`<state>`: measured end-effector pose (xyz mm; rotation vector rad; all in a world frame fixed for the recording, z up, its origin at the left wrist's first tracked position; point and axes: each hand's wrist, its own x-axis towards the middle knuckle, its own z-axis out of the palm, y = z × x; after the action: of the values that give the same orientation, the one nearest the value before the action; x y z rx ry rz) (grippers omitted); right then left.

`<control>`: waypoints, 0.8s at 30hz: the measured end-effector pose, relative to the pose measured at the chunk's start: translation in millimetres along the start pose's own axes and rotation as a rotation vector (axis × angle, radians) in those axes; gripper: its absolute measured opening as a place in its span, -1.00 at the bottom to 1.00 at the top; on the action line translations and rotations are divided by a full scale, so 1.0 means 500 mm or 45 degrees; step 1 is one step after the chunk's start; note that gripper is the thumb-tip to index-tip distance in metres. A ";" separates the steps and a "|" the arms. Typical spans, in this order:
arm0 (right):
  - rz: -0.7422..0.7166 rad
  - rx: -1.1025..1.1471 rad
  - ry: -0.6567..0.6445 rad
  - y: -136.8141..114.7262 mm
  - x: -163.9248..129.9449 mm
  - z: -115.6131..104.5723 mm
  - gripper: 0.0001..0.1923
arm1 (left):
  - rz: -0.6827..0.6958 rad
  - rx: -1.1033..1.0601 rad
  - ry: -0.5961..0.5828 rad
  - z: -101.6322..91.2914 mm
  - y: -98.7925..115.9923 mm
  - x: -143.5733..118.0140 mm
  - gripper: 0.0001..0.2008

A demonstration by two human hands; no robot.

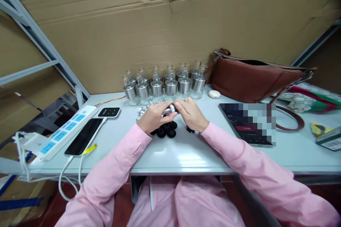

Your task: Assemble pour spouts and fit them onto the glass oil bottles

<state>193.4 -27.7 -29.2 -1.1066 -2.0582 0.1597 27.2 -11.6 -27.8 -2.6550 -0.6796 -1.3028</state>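
My left hand (153,117) and my right hand (192,114) meet over the middle of the table. Between them is a small shiny silver metal fitting (168,109), with the fingers of both closed around it. Its exact kind is partly hidden by the fingers. Just below, several round black caps (171,133) lie in a group on the table. A few small black pieces (189,129) rest under my right hand. Beside my left hand lie several small silver metal parts (140,112), partly covered by it.
Two rows of glass bottles with metal sleeves (171,87) stand at the back. On the left are a power strip (64,133), a phone (84,137) and a black-topped device (109,112). A white case (214,93), a brown bag (242,79) and a tablet (239,124) sit right.
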 end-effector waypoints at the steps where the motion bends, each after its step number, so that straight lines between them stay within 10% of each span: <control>1: 0.032 0.049 -0.018 -0.001 0.000 0.001 -0.51 | 0.026 0.025 -0.017 0.000 -0.001 -0.001 -0.75; 15: 0.569 0.898 -0.349 0.004 0.006 -0.009 -0.49 | 0.101 0.163 -0.132 0.009 0.001 -0.006 -0.72; 24: -0.085 0.198 0.000 0.023 -0.008 -0.018 -0.65 | -0.718 -0.755 -0.125 -0.005 0.015 0.014 -0.68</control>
<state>208.6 -25.7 -30.5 -0.9421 -2.0423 0.2819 32.3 -16.6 -20.0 -3.1345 -1.3079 -1.7395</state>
